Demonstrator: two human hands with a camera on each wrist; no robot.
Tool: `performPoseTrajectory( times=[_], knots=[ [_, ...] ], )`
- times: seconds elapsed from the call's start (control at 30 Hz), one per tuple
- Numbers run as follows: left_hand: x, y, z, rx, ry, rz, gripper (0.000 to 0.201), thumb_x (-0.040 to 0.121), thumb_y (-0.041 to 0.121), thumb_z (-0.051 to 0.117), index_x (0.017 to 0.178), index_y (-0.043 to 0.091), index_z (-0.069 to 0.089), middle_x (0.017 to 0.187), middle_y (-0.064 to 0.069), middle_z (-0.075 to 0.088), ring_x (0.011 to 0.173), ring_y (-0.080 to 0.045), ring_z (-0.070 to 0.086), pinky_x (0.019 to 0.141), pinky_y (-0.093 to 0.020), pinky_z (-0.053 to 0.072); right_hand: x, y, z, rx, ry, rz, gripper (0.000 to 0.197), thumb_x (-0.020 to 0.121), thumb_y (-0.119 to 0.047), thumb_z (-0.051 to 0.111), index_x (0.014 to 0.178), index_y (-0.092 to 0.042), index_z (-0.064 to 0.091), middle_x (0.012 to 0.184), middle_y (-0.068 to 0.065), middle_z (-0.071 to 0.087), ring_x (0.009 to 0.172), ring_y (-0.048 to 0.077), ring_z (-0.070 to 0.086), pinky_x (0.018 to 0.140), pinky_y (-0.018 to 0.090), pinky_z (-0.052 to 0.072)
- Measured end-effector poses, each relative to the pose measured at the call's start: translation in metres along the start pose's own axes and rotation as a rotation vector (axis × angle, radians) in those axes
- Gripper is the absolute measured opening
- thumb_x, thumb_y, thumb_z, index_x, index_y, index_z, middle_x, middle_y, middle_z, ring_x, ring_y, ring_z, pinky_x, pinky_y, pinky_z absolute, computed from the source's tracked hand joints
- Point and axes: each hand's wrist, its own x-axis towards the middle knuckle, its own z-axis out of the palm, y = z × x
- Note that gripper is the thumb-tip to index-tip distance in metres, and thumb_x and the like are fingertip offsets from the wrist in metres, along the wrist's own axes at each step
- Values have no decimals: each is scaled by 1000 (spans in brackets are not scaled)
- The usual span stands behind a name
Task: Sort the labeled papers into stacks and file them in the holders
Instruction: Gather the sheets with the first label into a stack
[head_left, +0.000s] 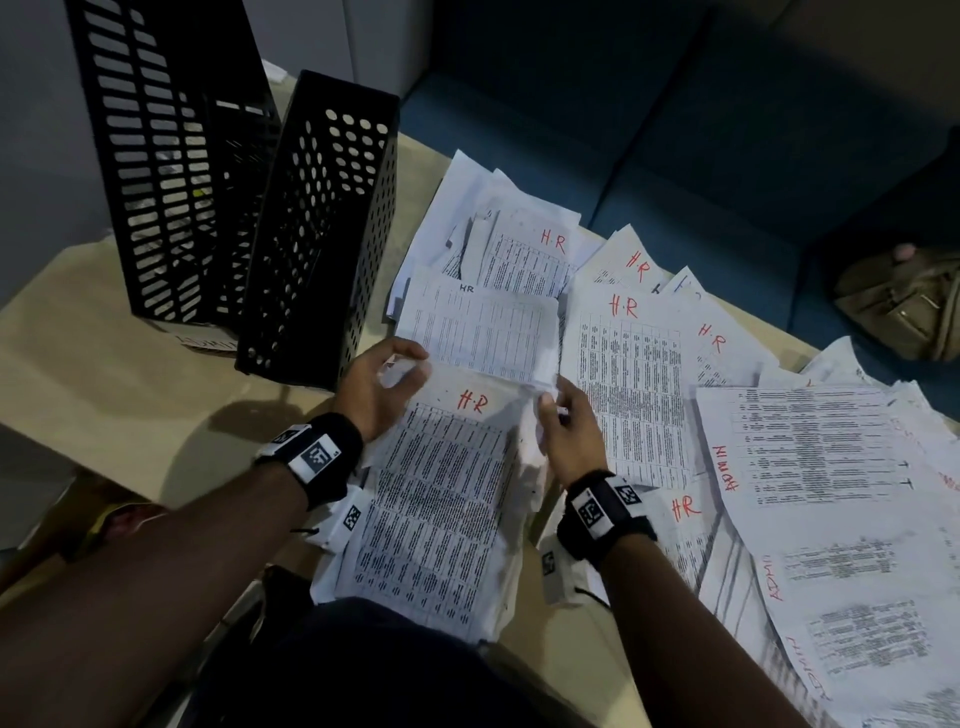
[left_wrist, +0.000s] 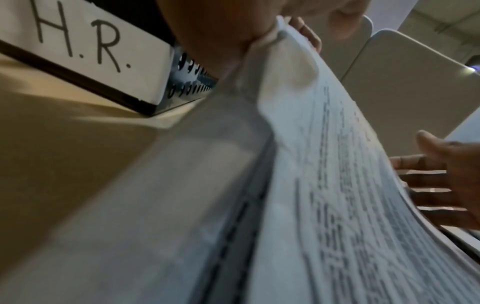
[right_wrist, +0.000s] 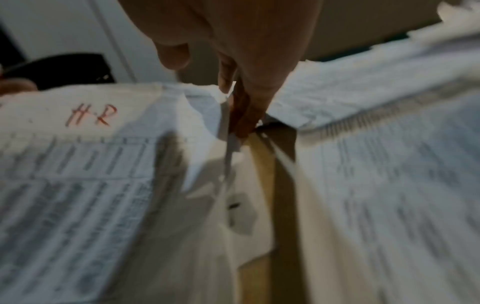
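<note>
Holding a stack of papers marked HR (head_left: 441, 499) by its two far corners, the person has both hands on it at once. The left hand (head_left: 375, 389) curls round the far left corner, with the thumb on top of the sheets. The right hand (head_left: 566, 431) pinches the far right edge between thumb and fingers. The stack sits just in front of the person, right between the two hands, and its long side runs from near to far. The holder with round holes (head_left: 322, 234) stands far and to the left of the stack, just beside the left hand, so that hand is the nearer one to it. The left wrist view shows a white label reading H.R. (left_wrist: 85, 47) on the front of it, so I think this stack belongs there. The holder's long side also runs near to far, much like the stack. A second holder with slots (head_left: 171, 156) stands farther left, touching the first. More loose HR papers (head_left: 623, 364) lie to the right, and papers marked ADMIN (head_left: 831, 467) lie farther right on the table (head_left: 104, 364). The next move probably carries the stack up and left.
</note>
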Motion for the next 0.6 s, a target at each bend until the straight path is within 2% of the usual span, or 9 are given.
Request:
performPoseTrajectory(
  times=[0.07,0.13,0.2,0.27,0.37,0.4,0.47,0.5,0.6],
  knots=[
    [0,0,1,6,-46,0,29,77,19,79,86,37,59,96,9,63,77,0,62,66,-19,51,-5,3,5,83,-8,57,68,82,-63,53,139,-31,35,133,12,52,118,34,55,97,53,48],
    [-1,3,4,64,-96,29,40,71,19,84,91,42,57,98,11,62,77,2,62,66,-15,52,-8,-3,9,129,-16,38,76,78,-62,58,141,-29,31,139,13,45,126,34,48,101,50,45],
    [-1,6,7,113,-134,49,39,74,17,81,93,43,59,98,14,63,76,1,63,69,-14,53,-6,-7,10,164,-19,-61,74,84,-44,65,144,-25,27,139,8,36,124,22,45,97,32,48],
    [-1,6,9,104,-129,52,25,80,15,75,87,36,64,91,12,68,74,-7,67,66,-21,56,-5,-13,7,44,-39,-157,63,89,-33,63,143,-26,33,129,0,29,100,2,46,80,14,48],
    [3,2,6,57,-84,44,32,85,7,68,72,37,67,77,15,71,75,-6,66,66,-21,55,-2,-17,3,-181,-96,-234,38,92,-33,58,129,-24,53,121,0,31,78,4,50,81,28,56],
    [3,2,5,46,-70,40,35,86,6,67,71,37,67,76,16,71,75,-6,65,65,-20,54,0,-15,2,-201,-109,-248,32,93,-32,57,124,-23,57,120,1,36,77,7,52,81,25,55],
    [-1,5,2,5,-77,28,23,85,9,69,83,31,66,82,11,68,73,-7,64,59,-15,51,3,-8,1,-178,-101,-241,19,93,-32,58,110,-25,61,115,2,48,73,7,52,68,12,48],
    [-4,5,0,-24,-100,12,21,83,13,73,97,26,64,90,8,66,72,-5,65,57,-13,50,3,-6,0,-140,-76,-213,11,92,-34,59,100,-28,61,109,2,53,72,11,53,62,14,46],
    [-9,-5,-3,-17,-186,-49,79,73,17,83,137,33,40,108,6,57,86,0,65,71,-15,53,6,-3,2,-32,19,-119,14,92,-38,56,80,-31,54,88,3,62,75,20,55,69,28,45]
  ],
)
